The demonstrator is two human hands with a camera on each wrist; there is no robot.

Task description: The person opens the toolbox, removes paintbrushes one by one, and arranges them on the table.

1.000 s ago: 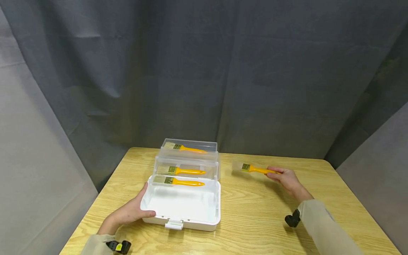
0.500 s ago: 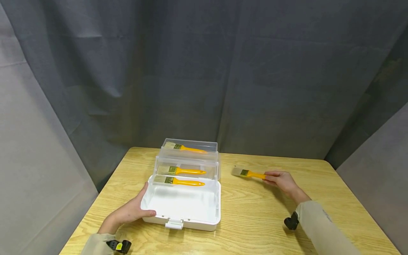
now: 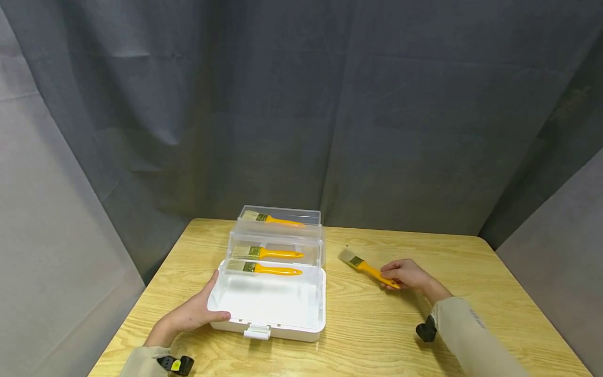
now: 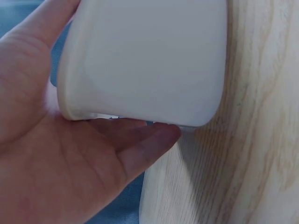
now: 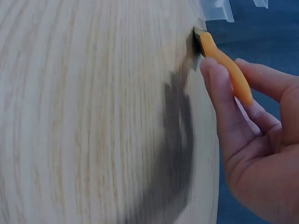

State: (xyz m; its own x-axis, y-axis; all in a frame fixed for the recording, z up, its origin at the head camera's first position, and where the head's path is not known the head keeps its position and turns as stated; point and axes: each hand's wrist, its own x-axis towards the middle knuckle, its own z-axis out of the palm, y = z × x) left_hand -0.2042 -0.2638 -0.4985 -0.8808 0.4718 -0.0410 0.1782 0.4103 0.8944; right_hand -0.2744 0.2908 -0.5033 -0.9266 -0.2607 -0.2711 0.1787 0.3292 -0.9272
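Three brushes are lying in the box; the right hand is gripping the fourth brush, while the left hand is bracing the box, fingers relaxed.

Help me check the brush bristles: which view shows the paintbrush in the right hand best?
The head view: the whole paintbrush shows, bristles to handle, in the right hand. The right wrist view shows only its orange handle and ferrule edge; the left wrist view shows none of it.

A white box with clear tiers holds yellow-handled brushes, pale wood-grain table beneath, grey curtain at twelve o'clock.
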